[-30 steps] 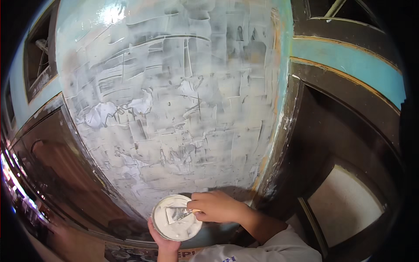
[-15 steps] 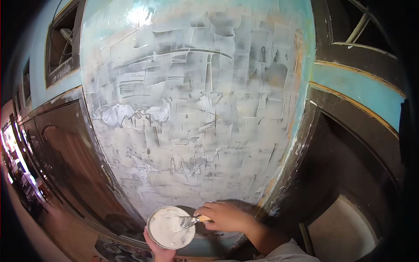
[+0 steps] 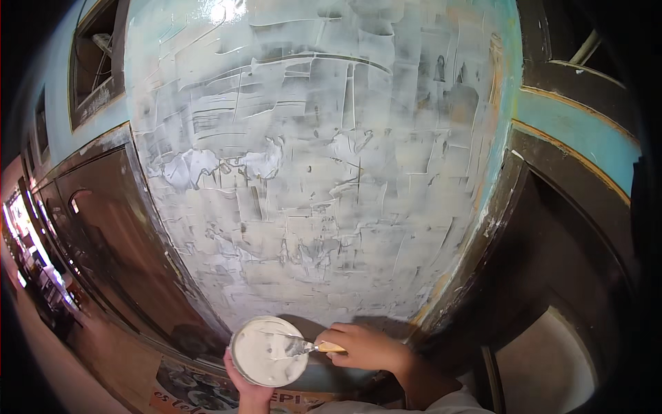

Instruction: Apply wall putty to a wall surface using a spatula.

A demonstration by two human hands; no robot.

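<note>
A round tub (image 3: 238, 369) of thick off-white paste is held from its left side and underneath by my left hand (image 3: 247, 388). My right hand (image 3: 363, 346) grips the yellow handle of a putty knife (image 3: 295, 346). The knife's metal blade reaches over the tub's rim and rests in or on the paste (image 3: 262, 355); how deep it sits I cannot tell. Beyond the tub rises a wall (image 3: 310, 172) coated in patchy grey-white filler, with knife strokes, ridges and a few whiter ragged patches.
A brown wooden door (image 3: 110, 234) stands to the left of the wall, a dark doorway (image 3: 552, 255) to the right. Above both are dark window frames (image 3: 100, 62). A printed sheet (image 3: 186, 390) lies on the floor below the tub. Bright light enters at the far left.
The putty knife's blade has turned flatter over the paste and its handle has shifted slightly right with my right hand. The tub is a little higher in view, and the view has shifted slightly.
</note>
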